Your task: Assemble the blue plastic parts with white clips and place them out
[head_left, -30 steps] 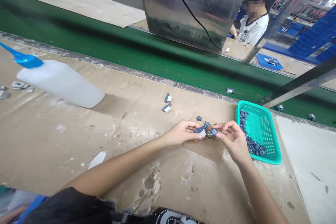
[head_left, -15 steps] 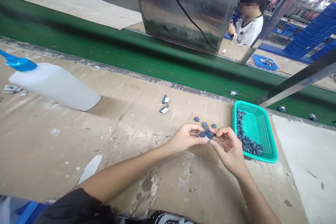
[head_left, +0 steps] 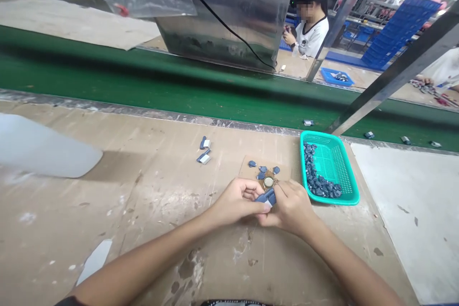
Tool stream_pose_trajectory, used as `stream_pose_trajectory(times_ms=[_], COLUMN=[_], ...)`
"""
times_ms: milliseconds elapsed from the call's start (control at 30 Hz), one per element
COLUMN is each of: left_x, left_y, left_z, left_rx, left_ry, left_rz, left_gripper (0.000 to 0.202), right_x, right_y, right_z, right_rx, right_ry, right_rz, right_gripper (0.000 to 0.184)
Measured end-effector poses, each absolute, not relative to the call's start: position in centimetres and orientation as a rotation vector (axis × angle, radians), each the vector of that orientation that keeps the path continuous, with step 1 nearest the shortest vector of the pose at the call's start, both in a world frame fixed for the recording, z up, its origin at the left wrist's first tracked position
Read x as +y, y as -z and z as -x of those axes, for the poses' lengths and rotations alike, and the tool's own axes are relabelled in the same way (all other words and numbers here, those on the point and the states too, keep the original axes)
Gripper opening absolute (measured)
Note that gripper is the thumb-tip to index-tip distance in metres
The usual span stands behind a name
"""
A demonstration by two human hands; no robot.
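Between my two hands is a small dark blue and white plastic part [head_left: 266, 198]. My left hand [head_left: 239, 202] pinches it from the left, thumb along its near side. On the other end, the fingers of my right hand [head_left: 292, 204] are closed and partly cover it. Just beyond my fingers, several small dark blue pieces [head_left: 263, 169] and a round, gold-rimmed piece [head_left: 268, 181] lie on a cardboard square [head_left: 247, 168]. Farther left, two blue and white parts [head_left: 204, 157] rest on the table.
A green perforated basket [head_left: 353, 184] holding many dark blue pieces stands to the right. Behind the table runs a green conveyor belt [head_left: 143, 86] carrying several small parts. A white bottle [head_left: 46, 148] lies at left. A metal post [head_left: 380, 88] slants upward; a co-worker [head_left: 311, 28] sits beyond.
The view has shifted, and most things now appear farther left. My right hand has closed in around the part. The gold-rimmed piece on the cardboard now shows.
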State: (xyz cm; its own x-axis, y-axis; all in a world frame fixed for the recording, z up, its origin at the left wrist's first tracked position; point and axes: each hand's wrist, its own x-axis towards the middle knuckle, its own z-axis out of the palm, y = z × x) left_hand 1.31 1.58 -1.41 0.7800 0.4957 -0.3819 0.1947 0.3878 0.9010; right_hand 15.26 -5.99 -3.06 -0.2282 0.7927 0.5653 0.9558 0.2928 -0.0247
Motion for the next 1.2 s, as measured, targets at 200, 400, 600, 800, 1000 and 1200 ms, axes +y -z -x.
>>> stream_pose_trajectory(times_ms=[200,400,600,800,1000,1200], left_x=[0.8,8.4,19.9,21.8,16.7,10.7], left_y=[0.9,1.8,3.7,4.5,3.0,4.7], left_z=[-2.8,-8.7,-13.2,-9.4,0.9,6.3], left_rx=[0.669,0.547,1.178,1.281,1.138,1.274], left_ry=[-0.217,-0.328,-0.581,-0.600,-0.364,-0.165], left_rz=[-1.166,-1.704,-2.011,-2.006,-2.429,-2.577], left_gripper=[0.016,0.022,0.037,0.060,0.029,0.023], right_x=[-6.6,-5.3,-6.3,-6.9,-7.4,-7.0], right_y=[3.6,2.3,4.1,5.6,5.5,4.1], right_z=[-16.3,-22.1,-28.5,-28.9,-29.6,-27.3], right_rx=[-2.068,-1.862,-1.663,-1.483,-1.144,-1.009], right_ry=[0.518,0.222,-0.284,-0.371,-0.533,-0.706], right_rz=[1.591,1.954,2.191,2.114,1.730,1.525], right_gripper=[0.042,0.037,0.018,0.015,0.018,0.014])
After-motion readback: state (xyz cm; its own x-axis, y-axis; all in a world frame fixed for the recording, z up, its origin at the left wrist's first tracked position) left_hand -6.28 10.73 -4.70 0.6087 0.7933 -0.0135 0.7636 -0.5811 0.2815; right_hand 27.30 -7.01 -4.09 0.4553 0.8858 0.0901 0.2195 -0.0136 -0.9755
